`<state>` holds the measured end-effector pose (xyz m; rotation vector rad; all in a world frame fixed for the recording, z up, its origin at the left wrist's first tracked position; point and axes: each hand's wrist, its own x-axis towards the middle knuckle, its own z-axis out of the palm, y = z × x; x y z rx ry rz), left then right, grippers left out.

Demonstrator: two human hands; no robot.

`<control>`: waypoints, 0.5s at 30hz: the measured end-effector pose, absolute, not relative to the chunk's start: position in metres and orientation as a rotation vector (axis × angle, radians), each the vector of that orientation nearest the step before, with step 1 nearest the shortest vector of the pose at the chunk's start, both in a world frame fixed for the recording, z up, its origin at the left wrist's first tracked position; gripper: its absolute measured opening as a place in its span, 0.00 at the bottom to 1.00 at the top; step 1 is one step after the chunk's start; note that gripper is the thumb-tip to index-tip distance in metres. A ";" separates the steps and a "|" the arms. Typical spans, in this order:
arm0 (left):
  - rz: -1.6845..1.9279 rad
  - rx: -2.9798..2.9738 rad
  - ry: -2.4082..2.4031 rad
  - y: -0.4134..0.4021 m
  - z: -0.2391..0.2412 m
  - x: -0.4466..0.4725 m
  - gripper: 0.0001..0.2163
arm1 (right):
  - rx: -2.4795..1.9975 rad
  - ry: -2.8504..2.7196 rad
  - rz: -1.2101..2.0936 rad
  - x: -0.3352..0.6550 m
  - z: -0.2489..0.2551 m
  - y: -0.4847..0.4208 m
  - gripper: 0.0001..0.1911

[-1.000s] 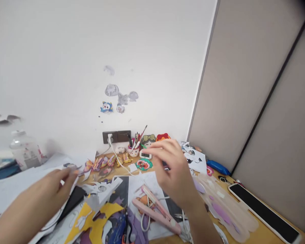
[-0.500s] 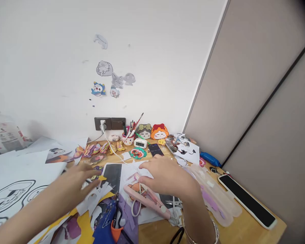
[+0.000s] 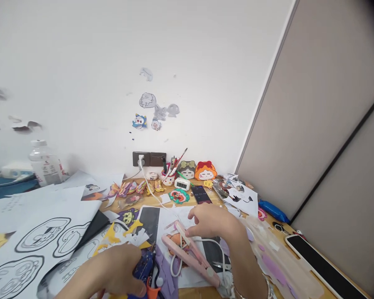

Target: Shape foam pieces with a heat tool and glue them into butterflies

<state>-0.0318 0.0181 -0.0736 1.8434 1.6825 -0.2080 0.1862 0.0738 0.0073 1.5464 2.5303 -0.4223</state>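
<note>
My left hand (image 3: 120, 265) is low over a heap of cut paper scraps (image 3: 124, 232), with the thumb reaching toward a blue piece (image 3: 143, 265) and most fingers hidden underneath. Beside its thumb lies a tool with an orange-and-black handle (image 3: 152, 286). Above the pink flat iron (image 3: 193, 257), my right hand (image 3: 212, 222) is held with thumb and forefinger apart and no object visible between them. The iron's two arms are spread in a V over a sheet with an orange cartoon picture (image 3: 176, 243). Its white cord loops around it.
Metal scissors (image 3: 218, 265) lie right of the iron. A phone (image 3: 201, 194), white clock (image 3: 182, 184) and pen cup (image 3: 168, 177) stand behind. A translucent case (image 3: 286, 257) and white-framed dark panel (image 3: 324, 265) lie right; drawn sheets (image 3: 43, 236) and a bottle (image 3: 45, 164) are left.
My left hand has come down and nearer to me, over the scraps; its fingers were spread and visible before. My right hand stays above the flat iron. The view has shifted left and up.
</note>
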 end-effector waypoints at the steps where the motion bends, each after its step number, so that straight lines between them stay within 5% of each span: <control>1: -0.239 1.794 1.658 0.022 -0.076 -0.033 0.10 | 1.529 2.540 -0.431 0.185 0.007 0.073 0.23; 7: -0.331 1.750 1.528 0.034 -0.075 -0.034 0.13 | 1.469 2.555 -0.449 0.179 0.007 0.070 0.23; 15: -0.015 1.961 1.661 0.021 -0.048 -0.040 0.12 | 1.435 2.588 -0.350 0.180 0.009 0.067 0.16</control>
